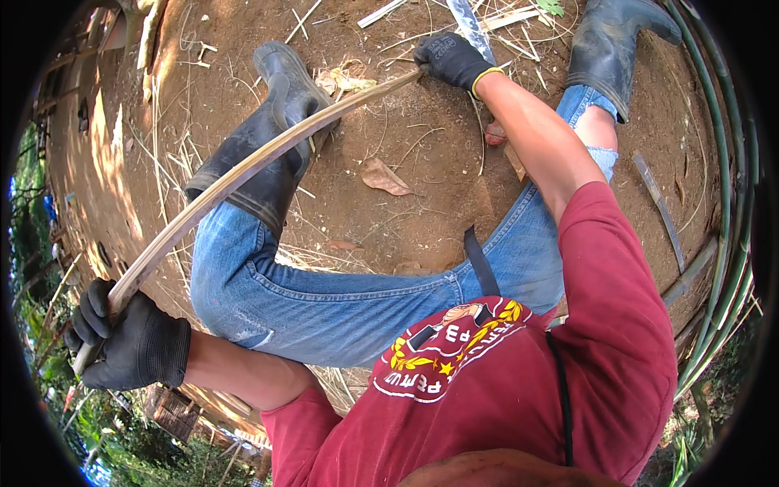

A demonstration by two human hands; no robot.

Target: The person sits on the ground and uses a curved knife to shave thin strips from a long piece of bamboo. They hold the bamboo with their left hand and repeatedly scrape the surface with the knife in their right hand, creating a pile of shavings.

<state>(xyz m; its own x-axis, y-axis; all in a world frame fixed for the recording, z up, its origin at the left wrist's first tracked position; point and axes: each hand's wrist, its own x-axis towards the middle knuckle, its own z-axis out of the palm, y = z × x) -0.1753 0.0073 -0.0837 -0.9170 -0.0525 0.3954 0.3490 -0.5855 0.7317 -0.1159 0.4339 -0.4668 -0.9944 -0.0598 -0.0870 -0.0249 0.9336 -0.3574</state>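
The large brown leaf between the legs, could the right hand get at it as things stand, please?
Probably yes: the leaf lies uncovered, with nothing between it and the right hand, though that hand would likely need to release the long strip first.

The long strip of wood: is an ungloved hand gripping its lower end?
No, the left hand wrapped around the lower end of the long strip wears a black glove.

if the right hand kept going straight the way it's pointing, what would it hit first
Probably the pale split strip on the ground, up and left of the right hand; depth is unclear, so the hand might pass above it.
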